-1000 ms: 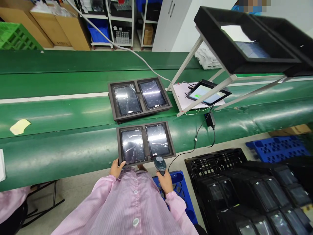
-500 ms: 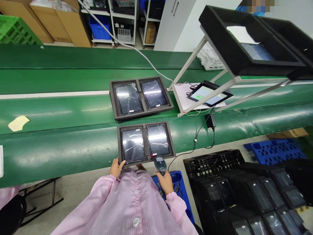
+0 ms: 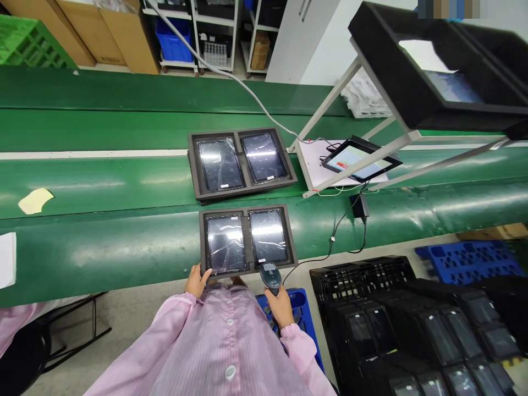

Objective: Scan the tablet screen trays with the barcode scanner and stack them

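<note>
My left hand point(image 3: 198, 281) grips the near left corner of a dark foam tray point(image 3: 247, 242), thumb on top and fingers along its side. In the tray's two recesses lie film-wrapped tablets, a left tablet point(image 3: 225, 242) and a right tablet point(image 3: 268, 235), each with a small white label. My right hand point(image 3: 280, 306) is closed around the handle of a barcode scanner point(image 3: 270, 276). The scanner's head points at the near edge of the right tablet, close to its label. Just beyond, a stack of similar trays point(image 3: 242, 190) carries two more wrapped tablets.
A lit tablet point(image 3: 358, 158) with cables stands under a white frame point(image 3: 325, 104) bearing black foam trays point(image 3: 437, 82). A power adapter point(image 3: 360, 207) sits on the green bench point(image 3: 103, 242). At right, a black pallet point(image 3: 363, 269) borders stacked trays of devices. A stool point(image 3: 28, 352) stands lower left.
The red scan line by the right tablet's label is gone. On the lit tablet, a green mark has given way to a red one. The view has shifted slightly; both hands keep their holds.
</note>
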Available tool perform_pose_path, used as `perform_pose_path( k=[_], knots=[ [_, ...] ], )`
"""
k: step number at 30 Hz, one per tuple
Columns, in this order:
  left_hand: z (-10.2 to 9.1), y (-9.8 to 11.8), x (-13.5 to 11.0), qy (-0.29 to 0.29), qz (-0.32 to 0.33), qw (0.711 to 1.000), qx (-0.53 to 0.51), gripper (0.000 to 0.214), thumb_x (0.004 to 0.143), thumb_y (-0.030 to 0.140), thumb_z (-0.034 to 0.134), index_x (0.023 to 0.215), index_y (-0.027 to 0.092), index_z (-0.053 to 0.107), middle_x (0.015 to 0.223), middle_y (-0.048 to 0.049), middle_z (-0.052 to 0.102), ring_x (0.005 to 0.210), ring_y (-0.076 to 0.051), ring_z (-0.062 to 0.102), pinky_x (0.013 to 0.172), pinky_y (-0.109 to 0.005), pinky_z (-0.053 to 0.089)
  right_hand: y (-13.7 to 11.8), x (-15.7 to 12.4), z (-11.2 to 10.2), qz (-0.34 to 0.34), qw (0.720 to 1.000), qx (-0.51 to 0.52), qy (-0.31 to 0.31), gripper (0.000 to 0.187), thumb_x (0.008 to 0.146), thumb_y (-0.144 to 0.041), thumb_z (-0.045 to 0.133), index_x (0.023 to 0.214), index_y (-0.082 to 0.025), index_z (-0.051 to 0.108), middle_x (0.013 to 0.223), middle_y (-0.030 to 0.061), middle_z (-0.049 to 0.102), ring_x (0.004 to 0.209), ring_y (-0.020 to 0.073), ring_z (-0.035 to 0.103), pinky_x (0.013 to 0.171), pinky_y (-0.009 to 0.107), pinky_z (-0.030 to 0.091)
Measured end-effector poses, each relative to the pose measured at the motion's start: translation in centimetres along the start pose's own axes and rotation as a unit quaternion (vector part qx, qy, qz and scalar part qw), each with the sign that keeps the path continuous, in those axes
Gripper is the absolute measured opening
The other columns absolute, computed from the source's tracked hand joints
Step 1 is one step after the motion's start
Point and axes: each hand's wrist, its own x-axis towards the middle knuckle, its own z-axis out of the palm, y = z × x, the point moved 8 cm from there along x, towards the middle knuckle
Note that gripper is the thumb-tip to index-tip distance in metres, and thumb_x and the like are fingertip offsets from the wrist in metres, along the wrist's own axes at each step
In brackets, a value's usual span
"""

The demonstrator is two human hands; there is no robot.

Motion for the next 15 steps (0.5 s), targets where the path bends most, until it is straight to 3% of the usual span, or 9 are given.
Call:
perform_pose_path(
  k=[5, 10, 15],
  knots=[
    [0.2, 0.0, -0.6, -0.022, -0.023, 0.999, 0.020, 0.064, 0.089, 0.061, 0.039, 0.124, 0.011, 0.056, 0.106, -0.0151, 0.060, 0.110, -0.030, 0.058, 0.101, -0.043, 0.043, -2.5, 0.3, 1.2, -0.027, 0.997, 0.066, -0.033, 0.036, 0.068, -0.045, 0.065, 0.089, -0.016, 0.064, 0.066, 0.0035, 0.066, 0.066, 0.0227, 0.063, 0.059, 0.030, 0.046],
    [0.7, -0.8, -1.9, -0.059, -0.066, 0.995, 0.051, 0.065, 0.092, 0.060, 0.030, 0.125, 0.011, 0.057, 0.112, -0.0164, 0.062, 0.116, -0.030, 0.057, 0.101, -0.041, 0.043, -8.2, 2.6, 5.2, -0.063, 0.987, 0.095, -0.110, 0.032, 0.074, -0.043, 0.063, 0.094, -0.019, 0.056, 0.065, -0.0008, 0.063, 0.056, 0.0182, 0.060, 0.057, 0.029, 0.048],
    [0.7, -1.4, -2.9, -0.067, -0.105, 0.991, 0.049, 0.060, 0.093, 0.055, 0.031, 0.124, 0.011, 0.058, 0.119, -0.0177, 0.065, 0.121, -0.029, 0.056, 0.101, -0.039, 0.042, -12.7, 6.0, 8.7, -0.092, 0.989, 0.042, -0.111, 0.025, 0.077, -0.039, 0.059, 0.093, -0.021, 0.054, 0.057, -0.0033, 0.059, 0.053, 0.0185, 0.061, 0.057, 0.030, 0.049]
  ],
)
